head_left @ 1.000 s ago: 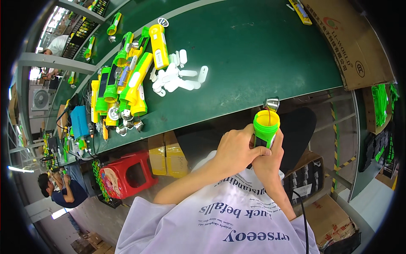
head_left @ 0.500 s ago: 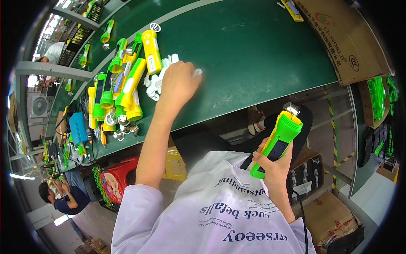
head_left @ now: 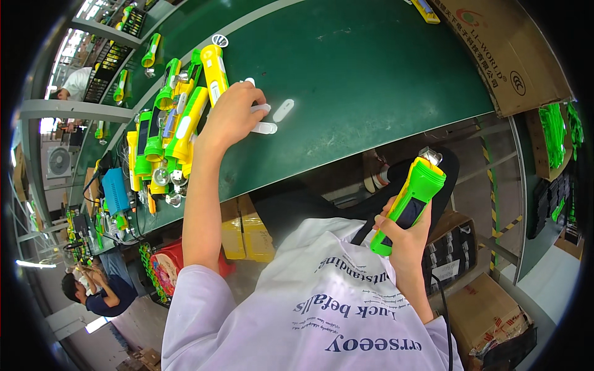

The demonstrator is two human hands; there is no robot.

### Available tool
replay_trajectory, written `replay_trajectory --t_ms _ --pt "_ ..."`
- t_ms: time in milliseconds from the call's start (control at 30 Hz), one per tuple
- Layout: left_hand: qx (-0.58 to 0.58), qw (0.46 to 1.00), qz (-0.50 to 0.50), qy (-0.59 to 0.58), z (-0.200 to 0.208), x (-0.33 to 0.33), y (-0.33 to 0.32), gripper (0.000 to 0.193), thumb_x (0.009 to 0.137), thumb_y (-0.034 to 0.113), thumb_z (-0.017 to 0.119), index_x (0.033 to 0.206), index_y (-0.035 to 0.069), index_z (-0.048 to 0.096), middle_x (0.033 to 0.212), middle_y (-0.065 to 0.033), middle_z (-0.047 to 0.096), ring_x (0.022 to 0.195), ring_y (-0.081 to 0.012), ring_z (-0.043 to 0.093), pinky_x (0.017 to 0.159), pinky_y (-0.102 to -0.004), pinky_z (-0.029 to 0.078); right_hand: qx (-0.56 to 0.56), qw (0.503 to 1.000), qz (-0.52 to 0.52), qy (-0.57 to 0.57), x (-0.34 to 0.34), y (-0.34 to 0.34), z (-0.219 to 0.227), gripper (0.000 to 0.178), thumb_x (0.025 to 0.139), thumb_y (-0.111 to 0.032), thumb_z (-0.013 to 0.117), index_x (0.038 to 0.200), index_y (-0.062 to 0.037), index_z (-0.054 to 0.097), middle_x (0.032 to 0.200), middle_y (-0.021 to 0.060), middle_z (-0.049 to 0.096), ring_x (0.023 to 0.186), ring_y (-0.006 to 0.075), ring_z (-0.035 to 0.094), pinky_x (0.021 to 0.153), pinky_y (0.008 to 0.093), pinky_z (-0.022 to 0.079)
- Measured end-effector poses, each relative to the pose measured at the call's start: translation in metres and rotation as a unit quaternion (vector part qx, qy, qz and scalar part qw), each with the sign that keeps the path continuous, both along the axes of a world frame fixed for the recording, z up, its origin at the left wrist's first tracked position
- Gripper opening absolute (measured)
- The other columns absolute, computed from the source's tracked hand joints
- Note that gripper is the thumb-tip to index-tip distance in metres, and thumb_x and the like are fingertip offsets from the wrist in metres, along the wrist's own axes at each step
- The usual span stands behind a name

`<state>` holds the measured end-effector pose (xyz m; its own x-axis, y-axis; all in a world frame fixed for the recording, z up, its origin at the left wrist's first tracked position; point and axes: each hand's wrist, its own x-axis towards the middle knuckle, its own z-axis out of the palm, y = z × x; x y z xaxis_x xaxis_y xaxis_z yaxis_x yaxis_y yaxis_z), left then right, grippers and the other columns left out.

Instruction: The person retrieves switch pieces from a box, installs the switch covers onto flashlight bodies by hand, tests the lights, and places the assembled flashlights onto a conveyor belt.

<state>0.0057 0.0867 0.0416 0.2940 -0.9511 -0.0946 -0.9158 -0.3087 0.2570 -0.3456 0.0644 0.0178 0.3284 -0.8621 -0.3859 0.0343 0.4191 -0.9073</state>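
In my right hand (head_left: pixel 405 238) is a green and yellow flashlight (head_left: pixel 413 201), tilted over my lap, its fingers closed round the body. A silvery reflector (head_left: pixel 429 156) hangs on thin wires at the flashlight's open end. My left hand (head_left: pixel 238 111) reaches onto the green table with curled fingers over small white oval plastic pieces. One white plastic piece (head_left: pixel 260 108) shows at its fingertips; the palm hides others. A separate white piece (head_left: pixel 284 110) lies just to the right. Left of this hand are a yellow flashlight body (head_left: pixel 214 68) and a heap of green and yellow flashlights (head_left: pixel 189 123).
The green table (head_left: pixel 371 74) bears a cardboard box (head_left: pixel 501 55) at far right and a yellow part (head_left: pixel 426 11) at the back. A round badge-like disc (head_left: pixel 219 41) lies behind the heap. Below right stand more boxes (head_left: pixel 486 315). A co-worker (head_left: pixel 102 290) sits at far left.
My left hand has moved a little left over the white pieces, leaving one lying apart on the table. My right hand still holds the flashlight, nearly in place.
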Motion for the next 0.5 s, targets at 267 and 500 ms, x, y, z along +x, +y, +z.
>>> replay_trajectory --t_ms 267,500 --pt "-0.022 0.997 -0.058 -0.037 -0.001 -0.006 0.003 0.025 0.078 0.005 0.064 0.103 -0.001 0.065 0.094 -0.0174 0.063 0.087 -0.0368 0.061 0.079 -0.0428 0.048 0.021 1.000 0.004 -0.022 -0.008 0.000 -0.004 0.063 0.064 0.013 0.067 0.119 -0.0060 0.044 0.090 0.0073 0.057 0.071 0.0164 0.061 0.062 0.0312 0.055" --pt "-0.097 0.993 -0.022 0.068 0.006 -0.016 -0.009 0.028 0.072 0.002 0.064 0.100 0.000 0.062 0.081 -0.0106 0.060 0.080 -0.0249 0.061 0.075 -0.0352 0.050 0.121 0.986 0.034 -0.113 -0.007 -0.003 -0.007 0.068 0.063 0.014 0.068 0.123 -0.0074 0.043 0.091 0.0071 0.057 0.076 0.0177 0.062 0.062 0.0338 0.057"
